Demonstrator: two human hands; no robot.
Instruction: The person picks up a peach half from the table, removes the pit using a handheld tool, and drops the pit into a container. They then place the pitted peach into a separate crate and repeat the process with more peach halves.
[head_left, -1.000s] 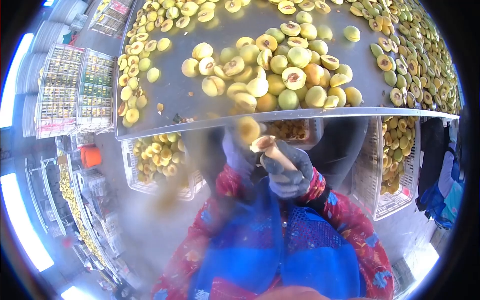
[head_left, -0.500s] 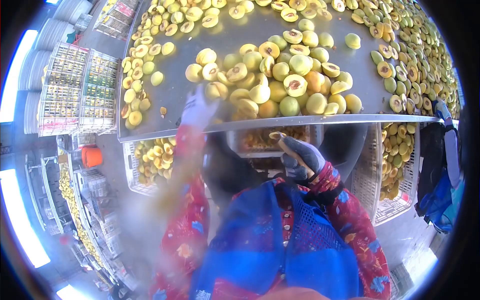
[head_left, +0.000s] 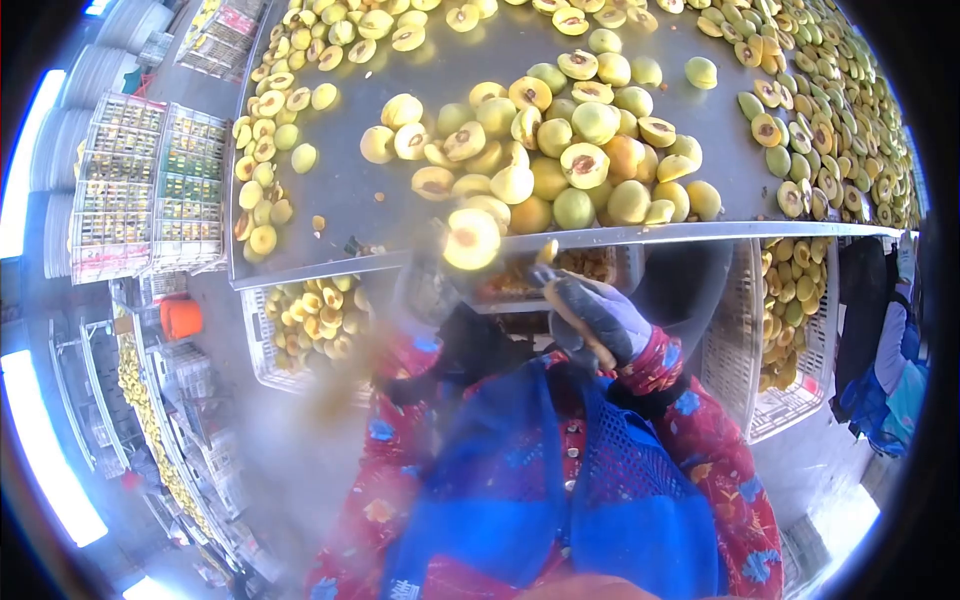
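Note:
My left hand (head_left: 425,290), gloved and partly blurred, is at the table's front edge, its fingers closed on a halved yellow fruit (head_left: 472,238) with the cut face showing. To its right, my right hand (head_left: 600,315), in a grey and white glove, is wrapped round a thin wooden-handled tool (head_left: 582,332). The tool's tip points up toward the table edge, apart from the fruit. A pile of whole and halved fruit (head_left: 596,122) lies on the metal table (head_left: 340,215) just beyond both hands.
Crates of fruit stand below the table at left (head_left: 262,345) and right (head_left: 730,340). Another crate of pieces (head_left: 585,262) is beneath the edge, between them. Stacked crates (head_left: 118,185) and an orange bucket (head_left: 181,318) are farther left. A co-worker's sleeve (head_left: 892,340) shows at far right.
My left hand reached to the pile's left side, then came back toward me with a fruit half. My right hand has shifted slightly left, keeping the tool.

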